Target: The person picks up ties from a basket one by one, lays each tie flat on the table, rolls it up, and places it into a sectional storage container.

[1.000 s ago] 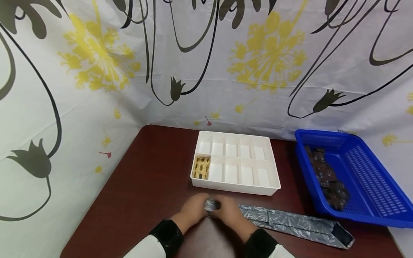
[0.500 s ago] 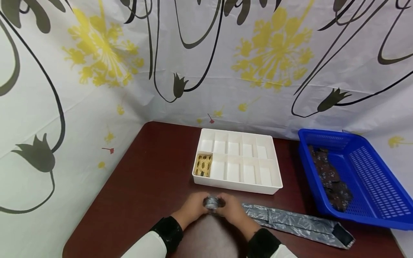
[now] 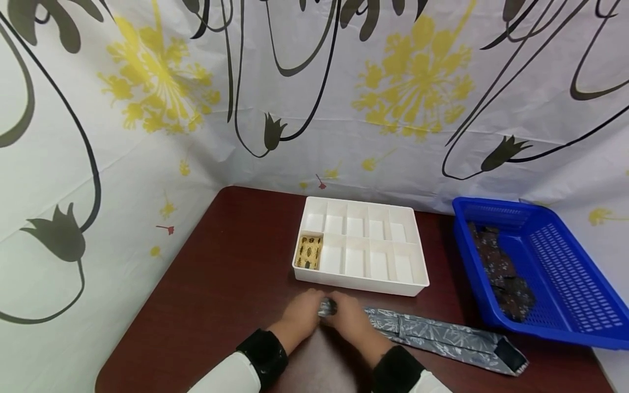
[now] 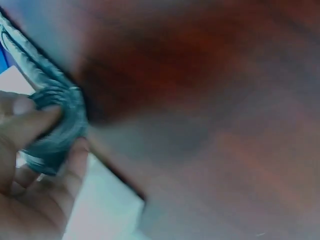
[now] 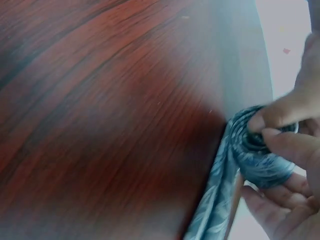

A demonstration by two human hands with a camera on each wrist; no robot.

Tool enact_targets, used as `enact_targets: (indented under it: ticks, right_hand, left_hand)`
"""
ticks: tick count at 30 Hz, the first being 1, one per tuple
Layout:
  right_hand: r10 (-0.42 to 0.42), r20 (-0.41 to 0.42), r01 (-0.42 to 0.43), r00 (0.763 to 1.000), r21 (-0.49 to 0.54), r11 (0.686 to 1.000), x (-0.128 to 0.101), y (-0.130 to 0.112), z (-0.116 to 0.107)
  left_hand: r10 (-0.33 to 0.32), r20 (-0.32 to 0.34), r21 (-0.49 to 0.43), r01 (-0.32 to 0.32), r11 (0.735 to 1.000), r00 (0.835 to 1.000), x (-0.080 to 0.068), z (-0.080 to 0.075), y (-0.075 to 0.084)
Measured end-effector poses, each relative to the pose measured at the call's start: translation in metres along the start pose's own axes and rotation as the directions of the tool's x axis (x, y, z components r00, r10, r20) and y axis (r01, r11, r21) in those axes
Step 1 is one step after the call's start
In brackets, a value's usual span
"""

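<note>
A grey necktie (image 3: pixel 442 337) with a pale leaf pattern lies along the table, its wide end with a dark lining patch (image 3: pixel 511 355) to the right. Its other end is wound into a tight coil (image 5: pixel 265 170), standing on edge. My left hand (image 3: pixel 301 314) grips the coil from the left side, thumb at its centre and fingers beneath in the left wrist view. From the right, my right hand (image 3: pixel 350 321) pinches the same coil. In the right wrist view the unrolled strip runs down from the coil.
Behind the hands stands a white tray (image 3: pixel 361 284) with several compartments; the front left one holds a beige patterned cloth piece (image 3: pixel 308 252). A blue basket (image 3: pixel 565 262) at the right contains dark brown patterned cloth (image 3: pixel 501 267). A floral curtain (image 3: pixel 314 98) bounds the back and left.
The tie's flat end has slid slightly left as the coil turns in my fingers. Both hands stay at the coil, the left having moved a little closer to the right.
</note>
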State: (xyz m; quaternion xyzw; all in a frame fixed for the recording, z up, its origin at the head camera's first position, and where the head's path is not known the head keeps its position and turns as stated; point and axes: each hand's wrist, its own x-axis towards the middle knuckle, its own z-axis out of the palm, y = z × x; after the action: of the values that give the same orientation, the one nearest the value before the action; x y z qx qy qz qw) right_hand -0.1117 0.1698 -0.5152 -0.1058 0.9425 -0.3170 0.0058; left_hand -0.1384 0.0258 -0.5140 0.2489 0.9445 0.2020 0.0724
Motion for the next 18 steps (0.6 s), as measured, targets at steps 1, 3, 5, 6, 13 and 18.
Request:
enact_targets:
  ticks: [1,3,5,6,13,18]
  right_hand:
    - [-0.003,0.000,0.003,1.000,0.032,0.999,0.000,0.003,0.000]
    - [0.002,0.015,-0.004,1.000,0.110,0.994,-0.001,0.008,0.000]
    - [0.025,0.043,-0.032,0.999,0.174,0.984,-0.002,0.014,-0.001]
    - [0.037,0.051,-0.046,0.998,0.197,0.979,-0.002,0.016,-0.001]
    - [0.064,0.050,-0.076,0.997,0.280,0.957,-0.005,0.023,0.001]
    - [0.060,0.061,-0.071,0.996,0.197,0.978,-0.005,0.020,-0.001]
  left_hand:
    - [0.032,-0.018,-0.064,-0.033,0.997,0.999,0.000,0.002,-0.006]
    - [0.085,-0.047,-0.206,-0.093,0.974,0.995,-0.001,0.007,-0.016]
    - [0.103,-0.049,-0.347,-0.113,0.931,0.994,-0.002,0.011,-0.025]
    - [0.103,-0.046,-0.400,-0.112,0.909,0.994,-0.002,0.013,-0.027]
    - [0.072,-0.040,-0.522,-0.082,0.849,0.997,-0.003,0.018,-0.034]
    - [0.127,-0.046,-0.278,-0.134,0.951,0.991,0.001,0.010,-0.024]
